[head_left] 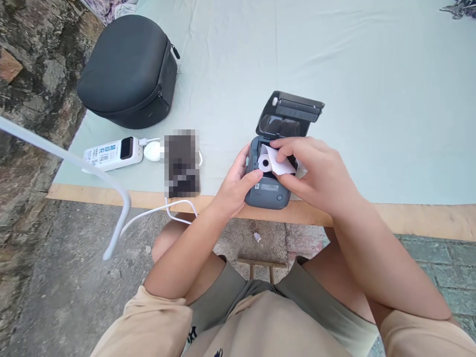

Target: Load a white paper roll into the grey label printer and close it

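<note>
— Where do we have the printer [268,191]?

— Just right of the frame's centre, at the near edge of the table [372,99], on the pale green cloth. Its lid [290,116] stands open, tilted toward the top of the frame.

— And our hands?

— Our left hand [235,186] cups the printer's left side, fingers curled around the body, thumb across the front. Our right hand [316,173] comes in from the right, over the open bay, and pinches the loose end of the paper roll [266,162] between thumb and fingers. The roll lies in the bay, its core facing us.

— What lies around us?

— Left of the printer lies a blurred dark rectangle [182,162], touching a white cable [178,207] that hangs over the table's edge. Further left we see a white power bank [113,153] with a round white plug [151,151] beside it. In the upper left sits a black zip case [130,69]. A white tube [67,158] crosses the left of the frame.
</note>
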The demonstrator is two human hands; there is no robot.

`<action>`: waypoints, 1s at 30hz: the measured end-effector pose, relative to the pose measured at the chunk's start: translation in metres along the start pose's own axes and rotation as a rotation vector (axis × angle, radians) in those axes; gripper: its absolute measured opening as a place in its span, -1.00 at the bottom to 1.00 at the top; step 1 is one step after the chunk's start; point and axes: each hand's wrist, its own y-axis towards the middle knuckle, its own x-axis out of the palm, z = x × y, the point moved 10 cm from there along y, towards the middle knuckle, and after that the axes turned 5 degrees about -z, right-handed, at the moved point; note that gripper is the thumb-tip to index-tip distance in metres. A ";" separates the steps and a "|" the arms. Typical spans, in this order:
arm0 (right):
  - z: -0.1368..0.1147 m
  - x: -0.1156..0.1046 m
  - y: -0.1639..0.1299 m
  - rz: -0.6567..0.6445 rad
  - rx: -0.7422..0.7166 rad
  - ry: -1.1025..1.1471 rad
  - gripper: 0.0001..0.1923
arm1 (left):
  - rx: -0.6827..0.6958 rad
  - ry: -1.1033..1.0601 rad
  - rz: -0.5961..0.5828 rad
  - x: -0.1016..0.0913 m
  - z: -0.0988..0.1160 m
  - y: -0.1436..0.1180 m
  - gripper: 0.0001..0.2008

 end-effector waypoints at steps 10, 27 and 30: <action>0.010 -0.001 0.002 -0.060 0.073 0.029 -0.88 | 0.008 -0.001 -0.053 0.001 -0.003 0.000 -0.19; -0.001 -0.008 0.003 -0.167 0.003 0.135 -0.73 | 0.044 0.012 -0.159 0.008 -0.003 0.001 -0.31; -0.004 -0.006 0.001 -0.226 -0.044 0.110 -0.76 | 0.056 0.032 -0.167 0.008 -0.002 0.002 -0.30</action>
